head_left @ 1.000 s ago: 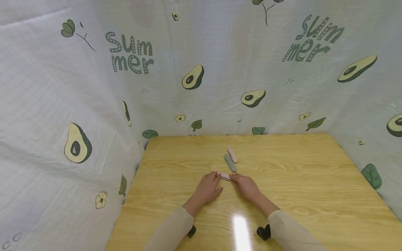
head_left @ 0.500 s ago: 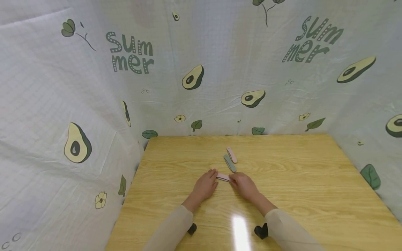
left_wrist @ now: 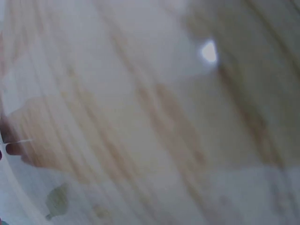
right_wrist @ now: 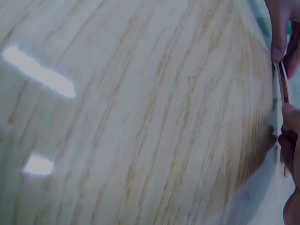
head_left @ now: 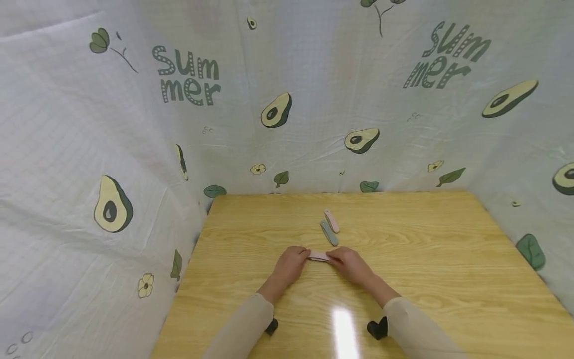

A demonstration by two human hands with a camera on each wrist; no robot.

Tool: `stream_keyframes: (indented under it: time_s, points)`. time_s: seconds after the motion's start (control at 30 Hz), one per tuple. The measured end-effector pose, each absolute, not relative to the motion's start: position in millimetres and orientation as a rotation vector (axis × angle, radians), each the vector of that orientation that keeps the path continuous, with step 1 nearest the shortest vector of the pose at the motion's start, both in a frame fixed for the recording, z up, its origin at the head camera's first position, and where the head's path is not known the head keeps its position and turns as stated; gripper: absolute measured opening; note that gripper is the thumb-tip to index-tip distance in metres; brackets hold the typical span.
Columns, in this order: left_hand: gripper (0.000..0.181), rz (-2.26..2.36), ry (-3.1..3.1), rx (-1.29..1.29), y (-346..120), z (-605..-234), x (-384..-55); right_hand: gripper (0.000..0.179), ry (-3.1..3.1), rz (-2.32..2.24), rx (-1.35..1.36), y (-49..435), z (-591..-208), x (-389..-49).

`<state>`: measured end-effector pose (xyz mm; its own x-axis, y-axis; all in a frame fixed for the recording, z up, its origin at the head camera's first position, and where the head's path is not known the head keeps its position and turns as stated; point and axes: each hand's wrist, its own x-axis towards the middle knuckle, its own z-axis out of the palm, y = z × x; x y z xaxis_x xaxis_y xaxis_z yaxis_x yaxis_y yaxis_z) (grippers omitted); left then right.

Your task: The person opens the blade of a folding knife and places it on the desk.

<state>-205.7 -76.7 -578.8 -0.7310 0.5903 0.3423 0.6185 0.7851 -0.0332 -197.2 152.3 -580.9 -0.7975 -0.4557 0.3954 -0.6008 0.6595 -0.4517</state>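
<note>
We see left hand (head_left: 289, 263) and right hand (head_left: 352, 267) pinching a slim pink piece (head_left: 318, 256) by both ends, likely for steadiness. A green piece (head_left: 329, 233) lies nearer the surface's (head_left: 403, 239) far edge.

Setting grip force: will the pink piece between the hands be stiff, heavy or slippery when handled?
Probably stiff: the pink piece looks straight between the left hand and right hand. Likely light, given its slim shape. Pushed along the table, it might slide easily, since the wood looks glossy, with a bright reflection.
</note>
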Motion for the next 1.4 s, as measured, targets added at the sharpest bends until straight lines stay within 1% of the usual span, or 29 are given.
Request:
stream_keyframes:
  time_s: [0.17, 0.3, 0.43, 0.6, 0.9, 1.07, 1.23, 1.3, 1.4]
  points:
    - [0.02, -0.087, -2.581, -0.942, -77.4, -578.8, -204.6, 0.021, -2.667, 1.055, 0.815, 157.6, -579.9, -197.0]
    - [0.019, -0.122, -2.508, -0.948, -77.8, -579.8, -204.9, 0.023, -2.676, 1.216, 0.732, 161.3, -576.8, -196.2]
    - [0.018, -0.315, -2.511, -0.929, -76.6, -576.5, -204.9, 0.022, -2.674, 1.28, 0.65, 163.3, -574.0, -196.5]
    - [0.017, -0.616, -2.63, -0.846, -73.6, -567.6, -204.0, 0.022, -2.681, 1.356, 0.518, 163.0, -568.0, -198.3]
    - [0.016, -0.867, -2.672, -0.747, -69.4, -556.9, -200.9, 0.031, -2.692, 1.56, 0.341, 161.9, -561.0, -197.8]
    - [0.016, -0.932, -2.607, -0.701, -65.6, -556.2, -200.7, 0.041, -2.597, 1.717, 0.113, 151.7, -557.1, -198.8]
    - [0.013, -0.807, -2.513, -0.695, -57.8, -555.8, -199.0, 0.06, -2.492, 1.895, -0.139, 134.8, -552.0, -199.1]
    - [0.012, -0.722, -2.453, -0.719, -54.2, -555.8, -197.4, 0.064, -2.462, 1.947, -0.191, 129.0, -550.0, -198.4]
    - [0.012, -0.612, -2.396, -0.752, -49.2, -556.6, -194.7, 0.066, -2.405, 2.01, -0.228, 123.5, -546.6, -197.8]
